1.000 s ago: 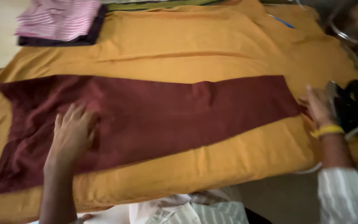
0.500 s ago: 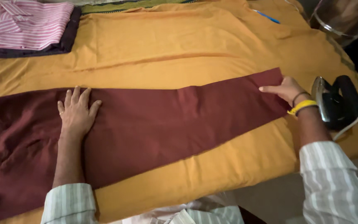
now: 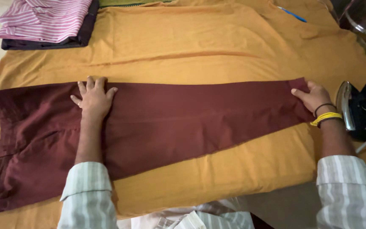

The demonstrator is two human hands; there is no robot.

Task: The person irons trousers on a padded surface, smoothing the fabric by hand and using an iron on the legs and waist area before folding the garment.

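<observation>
At the near edge, two striped grey-and-white sleeves frame the view, and a bit of pale striped cloth (image 3: 200, 218) shows below the table edge between them. The mustard-yellow cloth covering the table (image 3: 217, 51) serves as a padded pressing surface, which is likely why everything lies flat on it.

Across the near half of that cover lies the pair of maroon cotton trousers (image 3: 183, 118), stretched lengthwise from left to right, the wide waist part at the near left and the narrow leg ends at the right. The left hand (image 3: 93, 98) rests palm down on the upper part of the trousers near their far edge, fingers spread and flat, closed on nothing; it seems to pin the fabric so it cannot slide. The right hand (image 3: 313, 96), wearing a yellow band and a dark band at the wrist, sits at the leg hem on the right, fingers curled against the edge of the cloth. Whether they pinch the hem or only press on it, I cannot tell. Together the two hands appear to hold the leg taut and smooth.

Just right of that hand stands a black and silver electric iron (image 3: 361, 108), tipped on its side, its hot plate off the cloth.

At the far left corner lies a folded pink-and-white striped shirt (image 3: 43, 17) on a folded dark garment (image 3: 83, 36), set well apart from the trousers. At the far right lies a thin blue pen (image 3: 291, 13).
</observation>
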